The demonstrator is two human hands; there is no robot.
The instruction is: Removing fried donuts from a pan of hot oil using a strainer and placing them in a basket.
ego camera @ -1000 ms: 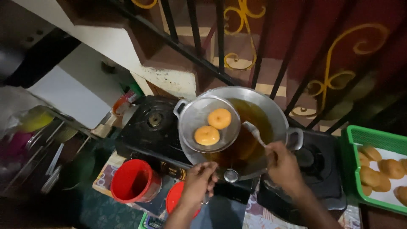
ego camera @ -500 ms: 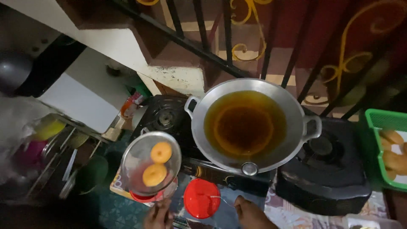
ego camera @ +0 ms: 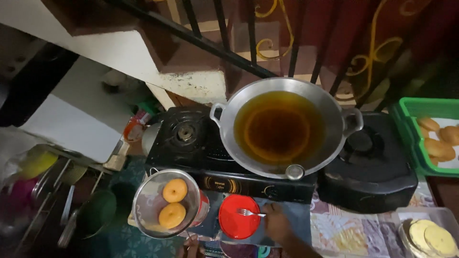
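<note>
My right hand (ego camera: 277,223) pinches a fork (ego camera: 249,213) over the red lid (ego camera: 239,217). At nine o'clock, a strainer (ego camera: 166,204) carries two doughnuts (ego camera: 173,203); my left hand (ego camera: 191,247) is mostly hidden, grip unclear. Wok (ego camera: 282,126) of oil at twelve.

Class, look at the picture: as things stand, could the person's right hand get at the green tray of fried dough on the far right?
Probably yes. The right hand holds a fork over the red lid. The green tray sits open to its right, beyond the black stove; nothing covers it, though it is a long stretch.
</note>
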